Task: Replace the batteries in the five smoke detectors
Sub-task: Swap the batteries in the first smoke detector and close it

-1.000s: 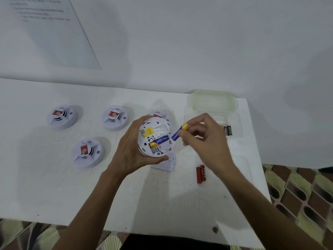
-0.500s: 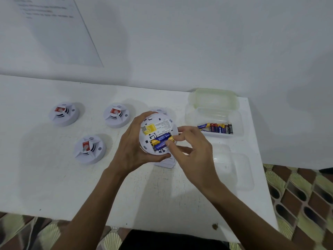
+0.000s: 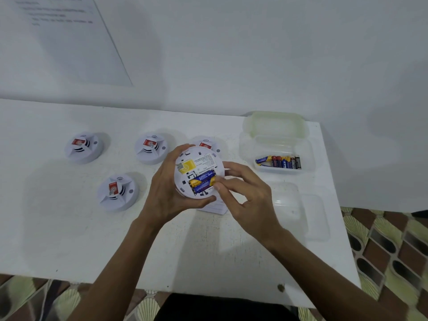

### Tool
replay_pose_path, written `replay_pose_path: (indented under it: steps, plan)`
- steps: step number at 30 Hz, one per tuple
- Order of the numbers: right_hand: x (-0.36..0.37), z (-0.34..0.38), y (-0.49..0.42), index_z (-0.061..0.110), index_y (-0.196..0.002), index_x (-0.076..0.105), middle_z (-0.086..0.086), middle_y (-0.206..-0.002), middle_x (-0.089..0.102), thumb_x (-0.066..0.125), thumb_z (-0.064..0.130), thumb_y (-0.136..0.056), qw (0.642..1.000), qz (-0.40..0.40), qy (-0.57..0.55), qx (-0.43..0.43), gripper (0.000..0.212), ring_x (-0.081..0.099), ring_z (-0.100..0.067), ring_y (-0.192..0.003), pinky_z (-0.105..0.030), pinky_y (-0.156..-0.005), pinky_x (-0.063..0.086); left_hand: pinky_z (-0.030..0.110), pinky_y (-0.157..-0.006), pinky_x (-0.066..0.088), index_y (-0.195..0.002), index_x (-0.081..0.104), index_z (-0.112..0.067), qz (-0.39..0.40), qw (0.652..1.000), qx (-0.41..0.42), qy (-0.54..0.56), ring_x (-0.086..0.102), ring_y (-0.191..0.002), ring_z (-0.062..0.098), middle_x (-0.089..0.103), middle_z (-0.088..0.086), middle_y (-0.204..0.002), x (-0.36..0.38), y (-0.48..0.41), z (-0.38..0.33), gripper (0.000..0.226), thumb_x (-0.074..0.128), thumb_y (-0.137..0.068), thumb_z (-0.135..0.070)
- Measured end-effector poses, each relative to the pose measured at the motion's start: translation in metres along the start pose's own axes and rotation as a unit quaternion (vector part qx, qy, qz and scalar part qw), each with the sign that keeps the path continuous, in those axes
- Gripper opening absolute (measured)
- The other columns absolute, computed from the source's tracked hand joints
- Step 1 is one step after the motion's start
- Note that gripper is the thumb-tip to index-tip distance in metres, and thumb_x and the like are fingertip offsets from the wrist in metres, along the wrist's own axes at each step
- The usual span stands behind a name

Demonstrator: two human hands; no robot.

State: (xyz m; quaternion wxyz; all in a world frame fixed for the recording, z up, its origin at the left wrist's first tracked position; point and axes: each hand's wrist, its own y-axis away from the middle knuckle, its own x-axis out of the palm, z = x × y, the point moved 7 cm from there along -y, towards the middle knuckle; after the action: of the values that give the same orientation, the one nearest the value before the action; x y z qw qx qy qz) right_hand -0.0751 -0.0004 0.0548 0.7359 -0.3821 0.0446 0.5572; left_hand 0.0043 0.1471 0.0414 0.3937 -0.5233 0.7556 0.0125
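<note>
Against a white wall (image 3: 254,54) stands a white table (image 3: 69,239) — smoke detectors (image 3: 83,148) atop.

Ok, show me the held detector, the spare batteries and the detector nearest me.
held detector (image 3: 203,162), head view, back label.
spare batteries (image 3: 280,162), head view, row's middle.
nearest detector (image 3: 113,187), head view, red sticker.
</note>
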Motion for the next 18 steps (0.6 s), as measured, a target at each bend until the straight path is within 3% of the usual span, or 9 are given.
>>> replay_pose_path:
  steps: [4,7,11,15,18]
  plan:
    - [0.009,-0.02,-0.004,0.014,-0.113,0.067,0.003,-0.107,0.067,0.059,0.011,-0.095,0.98,0.045,-0.119,0.155,0.019,0.065,-0.008,-0.099,-0.015,-0.077,0.055,0.004,-0.1,0.029,-0.133,0.034,-0.015,-0.007,1.0,-0.023,0.006,0.04,-0.116,-0.001,0.046,-0.003,-0.126,-0.015,0.006,0.01,0.101,0.056,-0.061,-0.082]
    - [0.03,-0.044,-0.001,0.017,-0.12,0.063,0.003,-0.101,0.067,0.059,0.015,-0.095,0.969,0.117,-0.002,0.216,0.025,0.064,-0.007,-0.092,-0.021,-0.081,0.055,0.004,-0.099,0.03,-0.135,0.033,-0.017,0.001,0.999,-0.05,0.005,0.04,-0.117,-0.001,0.044,-0.006,-0.128,-0.025,0.013,0.023,0.105,0.058,-0.057,-0.083]
    - [0.071,-0.062,0.012,0.016,-0.138,0.05,-0.006,-0.126,0.058,0.055,0.031,-0.097,0.912,0.302,0.216,0.177,0.045,0.052,-0.02,-0.113,-0.03,-0.091,0.045,-0.001,-0.098,0.026,-0.134,0.031,-0.02,0.012,0.998,-0.06,-0.001,0.035,-0.118,-0.006,0.04,-0.008,-0.13,-0.036,0.02,0.032,0.102,0.057,-0.058,-0.083]
    - [0.093,-0.067,0.018,0.013,-0.126,0.056,-0.005,-0.12,0.056,0.059,0.044,-0.09,0.865,0.351,0.335,0.13,0.048,0.049,-0.022,-0.104,-0.031,-0.082,0.044,-0.001,-0.097,0.026,-0.136,0.033,-0.016,0.018,0.998,-0.06,0.002,0.034,-0.119,-0.017,0.04,-0.009,-0.132,-0.045,0.025,0.037,0.105,0.063,-0.058,-0.078]
    - [0.098,-0.076,0.019,0.013,-0.124,0.053,-0.005,-0.118,0.053,0.065,0.049,-0.084,0.856,0.36,0.338,0.153,0.055,0.048,-0.023,-0.103,-0.033,-0.084,0.044,0.001,-0.098,0.029,-0.137,0.031,-0.021,0.025,0.998,-0.058,0.005,0.034,-0.119,-0.018,0.039,-0.011,-0.133,-0.051,0.028,0.042,0.103,0.069,-0.056,-0.073]
